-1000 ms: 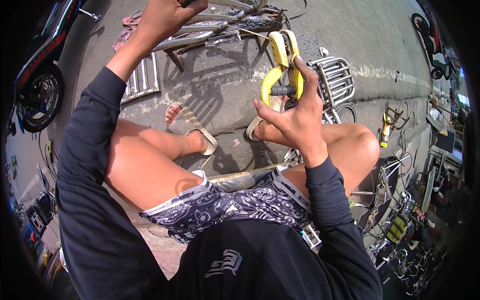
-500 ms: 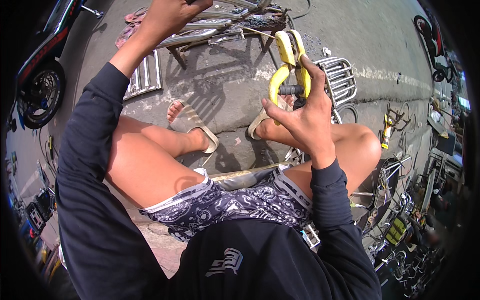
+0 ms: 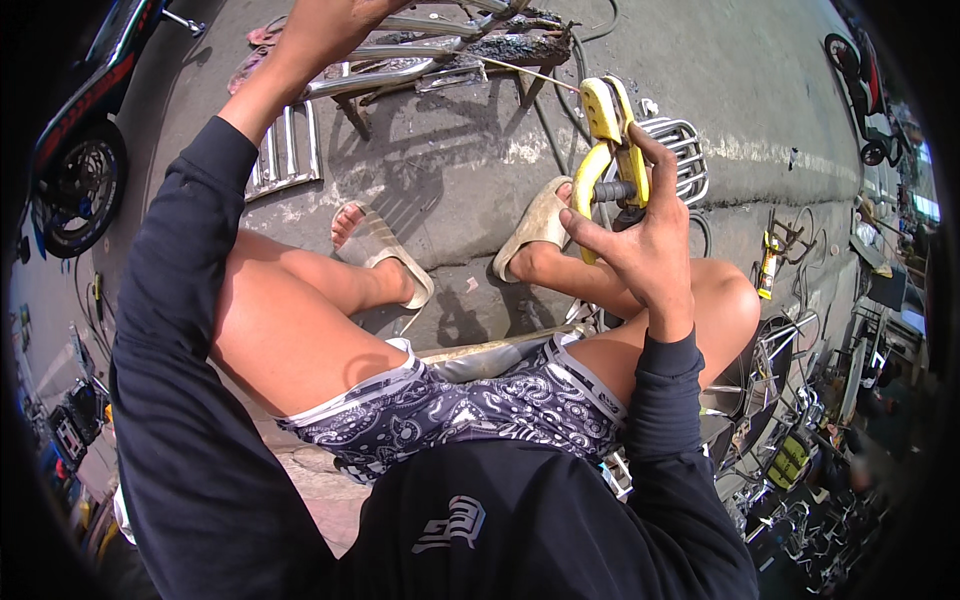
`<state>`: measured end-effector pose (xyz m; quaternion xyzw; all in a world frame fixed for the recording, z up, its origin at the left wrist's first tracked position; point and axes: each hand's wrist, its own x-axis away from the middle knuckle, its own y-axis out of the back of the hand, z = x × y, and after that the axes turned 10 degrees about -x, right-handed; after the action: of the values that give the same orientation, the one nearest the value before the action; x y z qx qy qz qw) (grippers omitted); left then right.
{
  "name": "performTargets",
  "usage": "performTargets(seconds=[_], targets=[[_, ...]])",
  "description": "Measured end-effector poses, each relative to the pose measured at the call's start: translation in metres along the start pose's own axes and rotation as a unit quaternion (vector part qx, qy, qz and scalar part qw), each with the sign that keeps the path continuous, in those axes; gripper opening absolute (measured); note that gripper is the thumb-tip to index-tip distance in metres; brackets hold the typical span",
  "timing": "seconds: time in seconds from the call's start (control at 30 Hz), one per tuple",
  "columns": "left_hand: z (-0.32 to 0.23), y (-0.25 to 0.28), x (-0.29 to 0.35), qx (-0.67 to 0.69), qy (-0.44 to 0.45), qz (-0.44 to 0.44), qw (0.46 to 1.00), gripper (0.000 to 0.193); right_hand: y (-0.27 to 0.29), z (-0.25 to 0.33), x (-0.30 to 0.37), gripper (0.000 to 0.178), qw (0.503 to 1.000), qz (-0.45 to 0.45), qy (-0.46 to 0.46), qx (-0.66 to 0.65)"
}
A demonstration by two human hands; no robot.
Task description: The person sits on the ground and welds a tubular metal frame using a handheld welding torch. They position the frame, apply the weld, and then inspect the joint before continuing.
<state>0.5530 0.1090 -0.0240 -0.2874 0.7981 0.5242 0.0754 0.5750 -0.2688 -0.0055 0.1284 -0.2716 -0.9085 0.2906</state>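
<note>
My right hand (image 3: 645,240) is wrapped round a yellow welding electrode holder (image 3: 602,115), whose black spring shows between its handles. From the jaws a thin welding rod (image 3: 520,68) runs left toward a silver tubular metal frame (image 3: 375,75). That frame lies on a low, rough stand (image 3: 520,48); whether the rod's tip touches it I cannot tell. My left hand (image 3: 335,30) is raised at the top edge, overlapping the frame in the picture. Its fingers look curled, but the edge cuts them off and whatever they hold is hidden.
Slatted metal racks lie on the ground, one (image 3: 285,150) left of the stand and one (image 3: 680,155) beyond my right hand. A cable (image 3: 552,135) trails past the stand. A motorcycle (image 3: 80,190) stands at left; metal parts (image 3: 790,500) crowd the lower right.
My right hand has moved right and slightly nearer with the electrode holder and rod. My left hand has shifted a little left and up, more cut off by the edge.
</note>
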Motion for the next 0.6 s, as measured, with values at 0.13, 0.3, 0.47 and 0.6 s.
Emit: performTargets(seconds=[0.13, 0.3, 0.47, 0.6], targets=[[0.006, 0.002, -0.002, -0.005, 0.041, 0.057, 0.997, 0.046, 0.018, -0.011, -0.003, 0.096, 0.997, -0.035, -0.071, -0.007], [0.006, -0.002, -0.003, 0.024, 0.035, 0.034, 0.999, 0.047, 0.006, -0.030, -0.028, 0.097, 0.995, -0.058, -0.071, 0.034], [0.005, -0.003, -0.006, -0.005, 0.000, 0.016, 1.000, 0.051, -0.034, -0.036, -0.056, 0.094, 0.993, -0.015, -0.063, 0.097], [0.004, 0.001, -0.007, -0.010, 0.019, 0.036, 0.999, 0.051, -0.017, -0.024, -0.050, 0.097, 0.996, -0.012, -0.077, 0.050]])
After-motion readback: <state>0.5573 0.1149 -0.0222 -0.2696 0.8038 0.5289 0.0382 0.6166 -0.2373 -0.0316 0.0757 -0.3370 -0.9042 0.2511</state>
